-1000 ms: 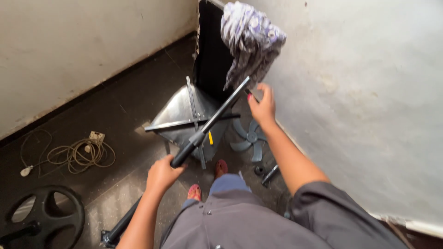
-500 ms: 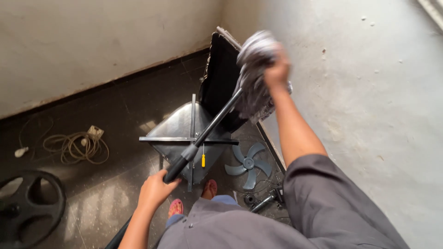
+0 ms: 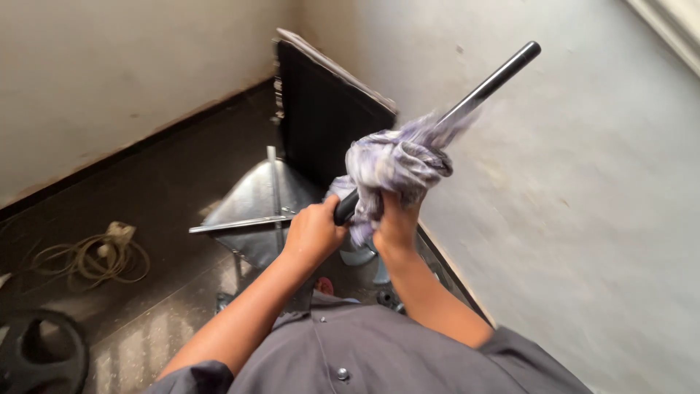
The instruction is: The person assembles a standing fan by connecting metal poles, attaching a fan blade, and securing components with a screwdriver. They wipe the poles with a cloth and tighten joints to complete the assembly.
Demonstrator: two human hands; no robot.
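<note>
My left hand (image 3: 313, 232) grips the lower, black part of a long metal pole (image 3: 487, 83) that slants up to the right toward the wall. My right hand (image 3: 397, 222) clutches a crumpled purple-and-white patterned cloth (image 3: 397, 162), which is wrapped around the pole just above my left hand. The pole's upper end is bare and shiny with a dark tip. Both hands are close together in front of my chest.
A dark flat panel (image 3: 321, 109) leans in the corner. A metal pyramid-shaped base with crossed bars (image 3: 251, 204) sits on the dark floor below. A coiled cable with a plug (image 3: 95, 255) lies left, and a black wheel-like ring (image 3: 36, 357) at bottom left.
My right hand took the cloth down from the panel's top and brought it onto the pole. My left hand raised the pole, so it now points up to the right.
</note>
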